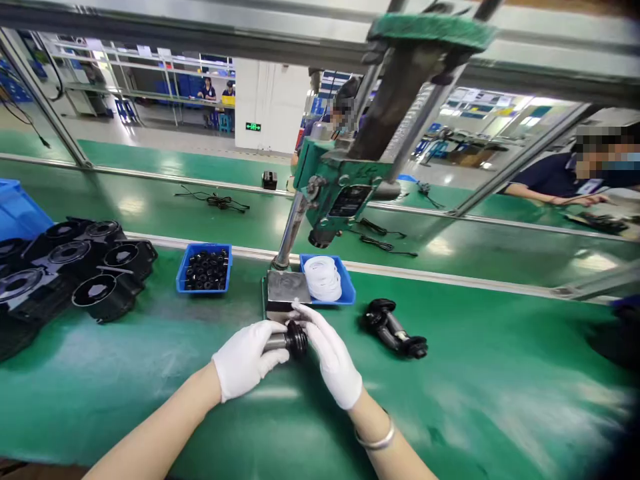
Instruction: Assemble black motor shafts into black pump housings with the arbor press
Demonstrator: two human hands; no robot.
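Both my hands wear white gloves and meet in front of the press. My left hand (249, 359) grips a short metal shaft with a black ring part (295, 339) on its end. My right hand (330, 353) has its fingers on that black ring from the right side. The part sits just in front of the metal base plate (287, 288) of a green hand press (345, 183). A finished shaft with black ends (395, 328) lies on the green mat to the right of my hands.
A blue tray of small black rings (204, 268) and a blue tray of white rings (327, 279) flank the press base. Black round housings (75, 270) are piled at the left beside a blue bin (17, 210). A person (575, 175) works across the conveyor.
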